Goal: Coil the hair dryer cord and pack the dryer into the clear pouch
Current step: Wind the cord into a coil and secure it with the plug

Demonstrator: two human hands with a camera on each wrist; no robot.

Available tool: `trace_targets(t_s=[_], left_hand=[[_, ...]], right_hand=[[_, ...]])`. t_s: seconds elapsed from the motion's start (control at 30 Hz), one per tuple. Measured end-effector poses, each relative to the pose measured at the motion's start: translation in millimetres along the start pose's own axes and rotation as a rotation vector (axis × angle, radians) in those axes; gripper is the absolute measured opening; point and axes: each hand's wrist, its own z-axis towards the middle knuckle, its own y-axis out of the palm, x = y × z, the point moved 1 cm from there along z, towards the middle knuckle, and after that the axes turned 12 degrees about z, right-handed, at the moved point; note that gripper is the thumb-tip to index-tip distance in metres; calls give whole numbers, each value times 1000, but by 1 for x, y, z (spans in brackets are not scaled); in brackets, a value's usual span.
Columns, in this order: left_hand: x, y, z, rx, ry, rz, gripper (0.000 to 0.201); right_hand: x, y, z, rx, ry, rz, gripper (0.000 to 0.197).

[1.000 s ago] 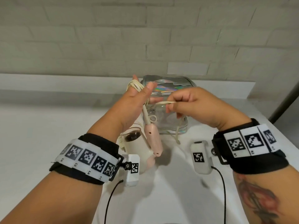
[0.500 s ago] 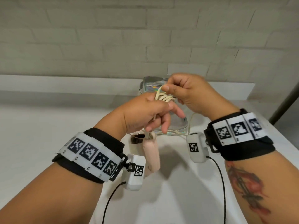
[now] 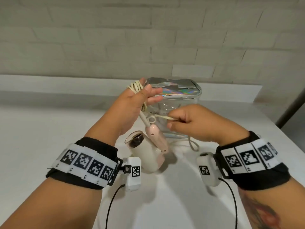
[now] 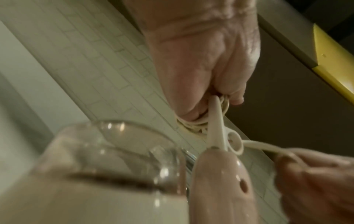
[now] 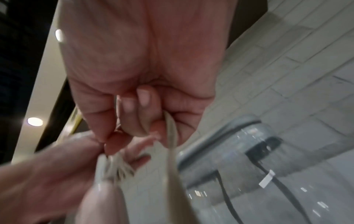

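No brand or readable writing shows on the dryer (image 3: 145, 154) or the pouch (image 3: 179, 103); only black-and-white square codes mark the wristbands (image 3: 85, 162). The left hand (image 3: 132, 109) is raised, its fingers partly spread, with cream cord (image 3: 135, 85) looped in several turns around them. The dryer hangs below that hand, above the table (image 3: 41, 129), its long axis tilted: the pink handle (image 3: 156, 138) slopes down to the right and the barrel's dark opening faces up and left. The right hand (image 3: 194, 123) pinches a loose stretch of cord between thumb and curled fingers. The pouch stands on the table just behind both hands.
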Motion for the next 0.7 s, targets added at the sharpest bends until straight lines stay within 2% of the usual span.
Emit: trace_targets(t_s=[0.1,0.27,0.33,0.47,0.6,0.7], left_hand=[[6,3,-1,-36,-33,58,36],[17,15,-11,-266,10,249,35],[19,19,-11,-312,38,315,35],[18,20,-10,-384,34,288,28],[11,14,-12,-511,6,124,31],[11,14,-13,-498,23,33,35]], right_hand=[[-19,-21,-4,59,-58,133,17],[-25,-38,8,223,-151,255,9],[-24,-38,13,247,-185,332,6],[-21,-32,22,330,-193,434,15],[-5,-21,32,309,-119,471,25],[6,-7,38,288,-69,422,38]])
